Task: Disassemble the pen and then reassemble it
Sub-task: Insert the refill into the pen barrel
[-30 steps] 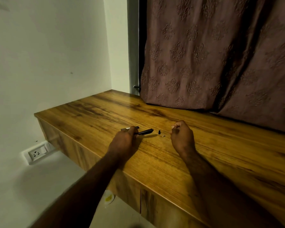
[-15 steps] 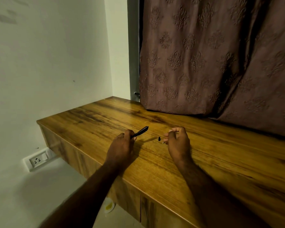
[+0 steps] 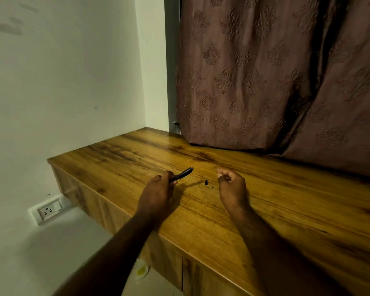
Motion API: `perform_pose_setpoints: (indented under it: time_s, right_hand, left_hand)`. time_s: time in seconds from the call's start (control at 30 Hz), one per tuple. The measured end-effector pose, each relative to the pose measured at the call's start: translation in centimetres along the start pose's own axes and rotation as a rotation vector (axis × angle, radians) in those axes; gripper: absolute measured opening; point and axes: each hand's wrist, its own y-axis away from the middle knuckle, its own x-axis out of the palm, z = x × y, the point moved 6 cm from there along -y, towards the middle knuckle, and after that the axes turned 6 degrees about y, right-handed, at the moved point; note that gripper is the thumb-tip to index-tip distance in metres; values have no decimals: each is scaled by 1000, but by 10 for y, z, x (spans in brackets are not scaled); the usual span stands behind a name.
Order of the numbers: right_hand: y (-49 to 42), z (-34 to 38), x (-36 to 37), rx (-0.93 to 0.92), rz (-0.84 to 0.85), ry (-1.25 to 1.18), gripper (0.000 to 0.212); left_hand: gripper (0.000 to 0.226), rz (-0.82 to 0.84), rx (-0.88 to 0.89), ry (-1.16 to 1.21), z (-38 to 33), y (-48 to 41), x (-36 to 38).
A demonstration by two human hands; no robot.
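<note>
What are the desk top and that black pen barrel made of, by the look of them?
Desk top: wood or wood-look laminate, with streaky brown grain and a soft sheen; which one, I cannot tell. Pen barrel, held in the left hand: probably plastic, smooth black with a faint glint; too small to be sure.

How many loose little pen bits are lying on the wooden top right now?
2: a small black piece between the hands, and a tinier pale bit just right of it. The curled right hand may hide more.
</note>
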Motion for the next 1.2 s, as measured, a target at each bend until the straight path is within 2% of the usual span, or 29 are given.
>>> perform_pose_setpoints:
  time_s: [0.1,0.23,0.3,0.37,0.4,0.47,0.6,0.77,0.83,1.1,1.13,1.2]
  right_hand:
    - [2,-4,4,87,48,-166,18]
    - [8,-3,15,176,201,-473,11]
    - [10,0,20,189,276,-594,9]
    - [12,2,24,203,323,-651,10]
    - [13,2,25,205,338,-661,10]
    - [14,3,26,202,357,-653,11]
    - [15,2,27,184,361,-596,10]
    - [15,1,29,166,370,-552,10]
    - [15,1,29,162,375,-538,9]
    - [16,3,29,154,374,-512,7]
    - [17,3,29,150,373,-508,7]
    - [16,3,29,141,374,-492,7]
  left_hand:
    - [59,0,-3,-11,-1,0,0]
    - [66,22,-9,-25,-2,-1,1]
    - [51,40,9,-43,0,-1,4]
    - [25,49,35,-75,2,-2,8]
    - [18,52,40,-81,3,-2,8]
    - [19,52,56,-77,3,-2,8]
    - [60,34,118,-44,-14,0,0]
    - [68,82,101,-65,-16,0,0]
    - [80,97,92,-62,-13,1,3]
    - [36,85,80,-84,-13,0,2]
    - [35,82,81,-85,-13,0,2]
    - [49,85,90,-90,-13,0,2]
